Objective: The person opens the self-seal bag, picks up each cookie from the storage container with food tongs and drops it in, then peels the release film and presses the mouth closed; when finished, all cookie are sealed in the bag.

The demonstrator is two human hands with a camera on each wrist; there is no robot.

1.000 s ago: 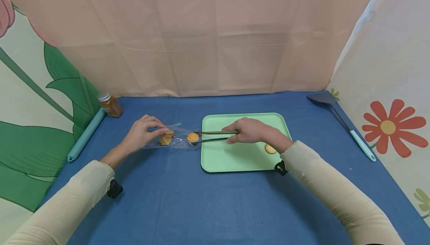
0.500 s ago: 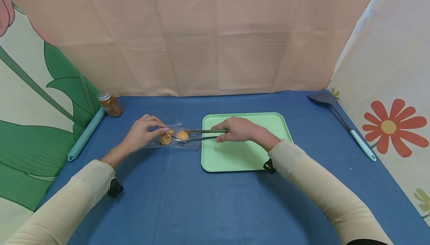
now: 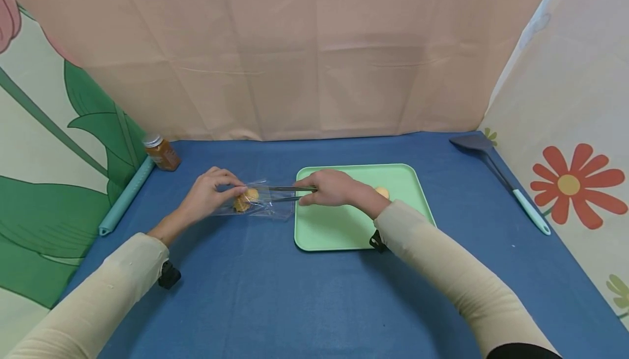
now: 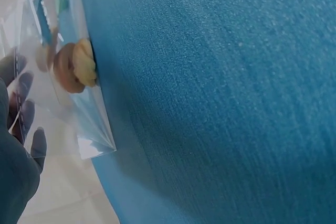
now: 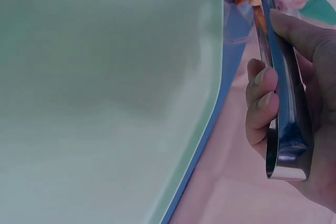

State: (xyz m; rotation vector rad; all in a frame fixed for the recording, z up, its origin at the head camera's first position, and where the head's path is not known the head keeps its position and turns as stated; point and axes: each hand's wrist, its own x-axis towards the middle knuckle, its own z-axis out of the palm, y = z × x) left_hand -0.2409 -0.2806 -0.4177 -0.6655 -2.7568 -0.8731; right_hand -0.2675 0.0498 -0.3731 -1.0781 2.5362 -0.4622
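Note:
My left hand (image 3: 208, 196) pinches the upper edge of a clear plastic bag (image 4: 95, 142). Several golden cookies (image 4: 84, 62) sit together inside, low in the bag in the left wrist view. From the other side, my right hand (image 3: 330, 188) grips metal tongs (image 5: 290, 124), its fingers curled round both arms. The tongs' tips reach into the bag's mouth beside a swirled cookie (image 3: 252, 194); whether they still press on it cannot be made out. Under the right hand lies a light green tray (image 3: 339, 233), with one cookie (image 3: 382, 192) partly hidden behind the right wrist.
A jar with a silvery lid (image 3: 162, 154) stands at the back left, near a rolled teal mat (image 3: 126, 198). At the right edge of the blue cloth (image 3: 275, 299) lies a spatula (image 3: 506, 181). A beige hanging sheet (image 3: 314, 58) closes off the back.
My right hand has moved left with the tongs, carrying a cookie from the bag's mouth inward to the other cookies. The left hand has stayed put. The tray's cookie shows again past the wrist.

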